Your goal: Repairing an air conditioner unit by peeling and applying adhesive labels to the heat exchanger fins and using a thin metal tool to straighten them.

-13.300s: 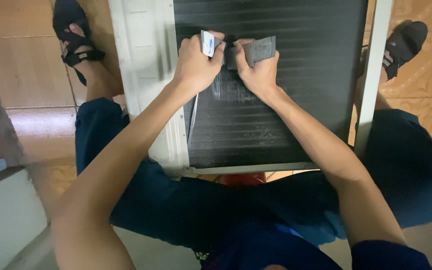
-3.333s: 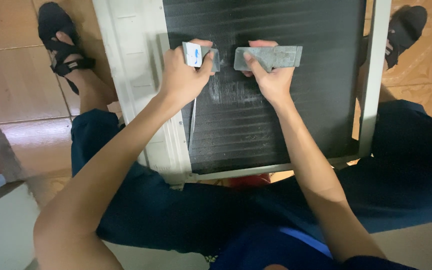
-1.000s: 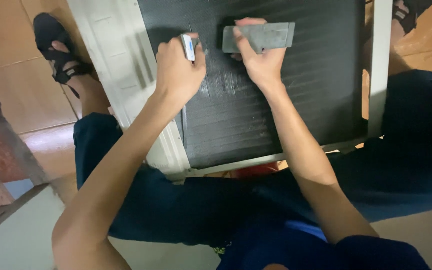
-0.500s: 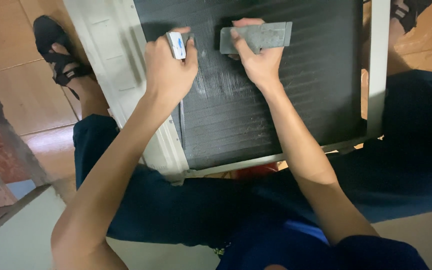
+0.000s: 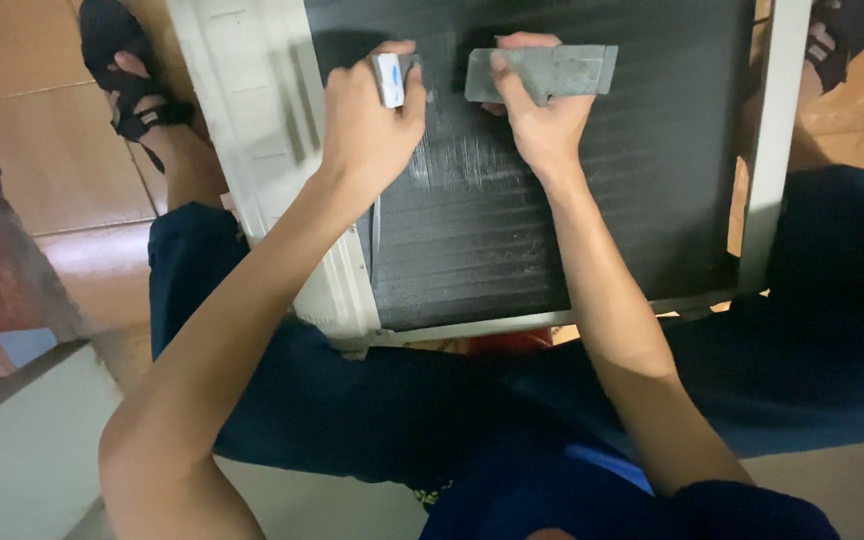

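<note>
A white-framed unit with a dark finned panel point(image 5: 652, 200) lies across my lap. My left hand point(image 5: 367, 125) grips a small white and blue tool point(image 5: 389, 78) pressed against the fins near the panel's upper left. My right hand point(image 5: 542, 120) holds a flat grey rectangular plate point(image 5: 552, 72) flat against the fins just to the right. A patch of scratched, shiny fins point(image 5: 462, 160) shows between and below the two hands.
The unit's white frame point(image 5: 252, 120) runs along the left, a white side rail point(image 5: 772, 130) along the right. My sandalled feet point(image 5: 127, 80) rest on the tan tiled floor point(image 5: 42, 150). A white ledge point(image 5: 22, 450) sits at lower left.
Both hands stay on the fins and have shifted only a little across the panel. The left hand's small tool has moved slightly rightward, closer to the grey plate.
</note>
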